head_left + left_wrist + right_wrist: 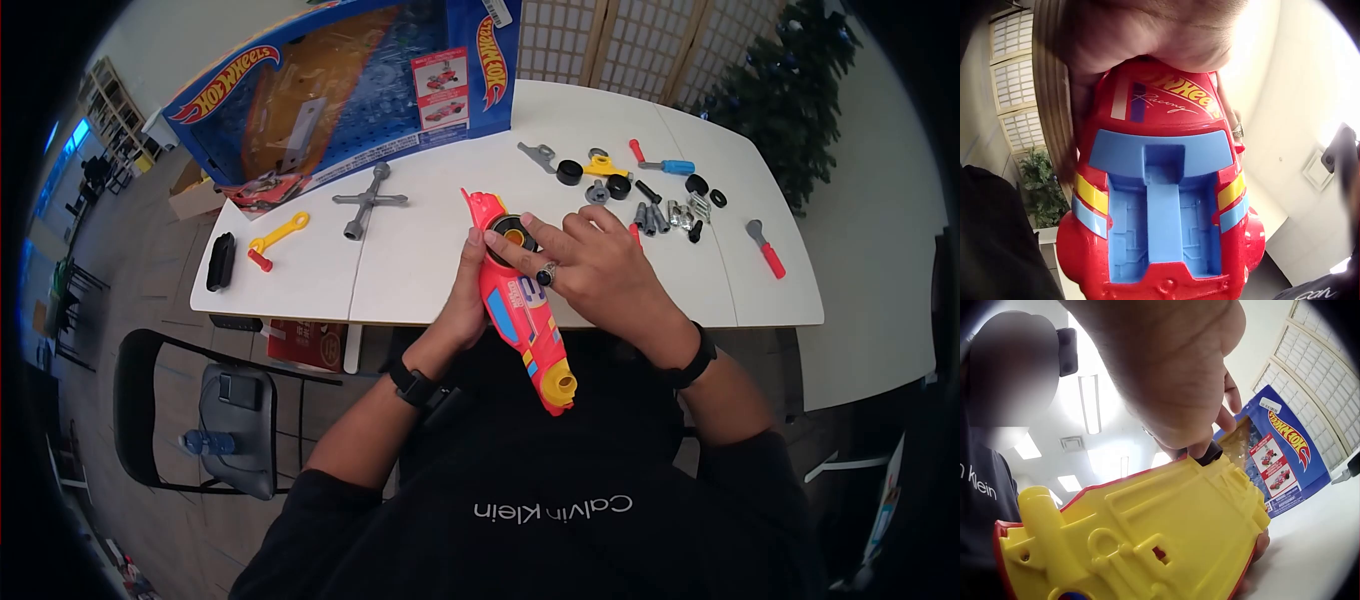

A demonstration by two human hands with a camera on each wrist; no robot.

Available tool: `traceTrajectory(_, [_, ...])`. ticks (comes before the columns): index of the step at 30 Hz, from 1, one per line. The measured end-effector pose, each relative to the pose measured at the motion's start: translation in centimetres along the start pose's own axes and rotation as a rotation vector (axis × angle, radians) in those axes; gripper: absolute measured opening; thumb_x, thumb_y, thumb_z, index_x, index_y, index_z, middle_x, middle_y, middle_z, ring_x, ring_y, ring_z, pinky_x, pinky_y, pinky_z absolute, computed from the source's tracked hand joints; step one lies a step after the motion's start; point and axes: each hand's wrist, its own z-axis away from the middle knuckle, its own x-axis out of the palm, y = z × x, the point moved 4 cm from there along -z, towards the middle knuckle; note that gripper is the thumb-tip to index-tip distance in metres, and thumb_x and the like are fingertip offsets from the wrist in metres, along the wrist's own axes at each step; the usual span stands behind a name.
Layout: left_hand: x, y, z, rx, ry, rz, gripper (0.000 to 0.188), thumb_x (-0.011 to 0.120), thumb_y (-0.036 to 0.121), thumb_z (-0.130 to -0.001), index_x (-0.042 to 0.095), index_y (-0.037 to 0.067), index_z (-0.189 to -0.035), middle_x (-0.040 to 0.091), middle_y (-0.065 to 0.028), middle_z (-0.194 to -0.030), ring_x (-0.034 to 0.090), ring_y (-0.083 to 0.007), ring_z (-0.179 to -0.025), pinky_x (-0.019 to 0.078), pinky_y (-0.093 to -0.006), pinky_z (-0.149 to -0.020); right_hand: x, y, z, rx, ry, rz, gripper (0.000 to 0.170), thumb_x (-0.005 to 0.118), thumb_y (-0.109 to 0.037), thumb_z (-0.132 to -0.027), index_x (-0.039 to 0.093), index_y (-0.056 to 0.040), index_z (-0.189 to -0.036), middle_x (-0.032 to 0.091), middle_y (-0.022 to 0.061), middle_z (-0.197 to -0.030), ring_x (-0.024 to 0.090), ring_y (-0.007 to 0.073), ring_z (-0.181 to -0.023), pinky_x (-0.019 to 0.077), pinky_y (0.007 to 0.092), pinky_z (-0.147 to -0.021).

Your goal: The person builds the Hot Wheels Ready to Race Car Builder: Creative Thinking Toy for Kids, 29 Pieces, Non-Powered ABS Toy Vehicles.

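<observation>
A red toy race car (540,340) with blue and yellow parts is held on its side over the table's front edge. My left hand (462,305) grips its front end, and the palm covers part of the hood in the left wrist view. The blue cockpit (1164,219) has no seat or driver in it. The right hand (605,272) holds a black wheel (512,236) with a yellow hub at the car's side, index finger across its face. In the right wrist view, the thumb meets the wheel (1211,452) beside the yellow underside (1147,531).
On the white table (640,290) lie a grey cross wrench (368,201), a yellow wrench (280,233), a black part (221,262), a blue screwdriver (675,167), a red-handled tool (768,250), and several loose wheels and bolts. A blue Hot Wheels box (350,150) stands behind.
</observation>
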Motion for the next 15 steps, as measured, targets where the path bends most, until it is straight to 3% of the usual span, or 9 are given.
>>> traceTrajectory(3, [-0.6, -0.5, -0.2, 0.003, -0.009, 0.005, 0.081, 0.024, 0.074, -0.105, 0.043, 0.007, -0.147, 0.062, -0.0151, -0.132, 0.066, -0.0245, -0.123, 0.0552, -0.0432, -0.106, -0.1, -0.4, -0.2, -0.017, -0.077, 0.030, 0.064, 0.067, -0.010, -0.089, 0.058, -0.0170, -0.151, 0.068, 0.0065, -0.128, 0.063, 0.0217, -0.099, 0.0491, 0.0398, -0.099])
traceTrajectory(5, [-0.4, -0.5, -0.3, 0.028, 0.010, 0.008, 0.089, 0.024, 0.082, -0.100, 0.045, 0.007, -0.144, 0.065, -0.0149, -0.126, 0.070, -0.0214, -0.115, 0.0607, -0.0361, -0.095, -0.2, -0.5, -0.2, -0.026, -0.060, 0.025, 0.064, 0.067, -0.012, -0.089, 0.056, -0.0156, -0.152, 0.067, 0.0072, -0.129, 0.064, 0.0235, -0.107, 0.0477, 0.0413, -0.104])
traceTrajectory(7, [-0.4, -0.6, -0.2, 0.015, -0.007, 0.026, 0.086, 0.024, 0.078, -0.103, 0.041, 0.007, -0.148, 0.062, -0.0159, -0.131, 0.067, -0.0232, -0.120, 0.0582, -0.0395, -0.100, -0.2, -0.3, -0.4, -0.033, -0.043, 0.021, 0.064, 0.066, -0.013, -0.089, 0.054, -0.0141, -0.153, 0.066, 0.0080, -0.131, 0.064, 0.0253, -0.115, 0.0464, 0.0429, -0.109])
traceTrajectory(10, [-0.9, -1.4, -0.5, 0.004, -0.013, 0.021, 0.085, 0.023, 0.075, -0.105, 0.035, 0.007, -0.154, 0.059, -0.0178, -0.138, 0.064, -0.0256, -0.127, 0.0555, -0.0428, -0.105, 0.3, 0.3, -0.8, -0.077, 0.009, -0.145, 0.065, 0.066, -0.013, -0.090, 0.052, -0.0162, -0.153, 0.064, 0.0086, -0.136, 0.061, 0.0278, -0.129, 0.0423, 0.0458, -0.118])
traceTrajectory(12, [-1.2, -1.6, -0.5, 0.005, 0.003, -0.001, 0.087, 0.023, 0.075, -0.104, 0.033, 0.006, -0.156, 0.058, -0.0187, -0.140, 0.064, -0.0260, -0.128, 0.0554, -0.0428, -0.106, 0.9, 0.7, -0.5, -0.032, -0.032, -0.246, 0.065, 0.064, -0.003, -0.089, 0.056, -0.0222, -0.151, 0.061, 0.0095, -0.140, 0.057, 0.0279, -0.136, 0.0389, 0.0524, -0.123])
traceTrajectory(15, [-1.5, -1.8, -0.5, 0.017, -0.027, -0.038, 0.089, 0.022, 0.076, -0.104, 0.031, 0.006, -0.158, 0.058, -0.0192, -0.142, 0.063, -0.0266, -0.130, 0.0545, -0.0423, -0.107, 0.9, 1.0, -0.4, -0.071, -0.015, -0.171, 0.064, 0.067, -0.011, -0.090, 0.055, -0.0240, -0.152, 0.063, 0.0078, -0.138, 0.063, 0.0254, -0.128, 0.0430, 0.0468, -0.119])
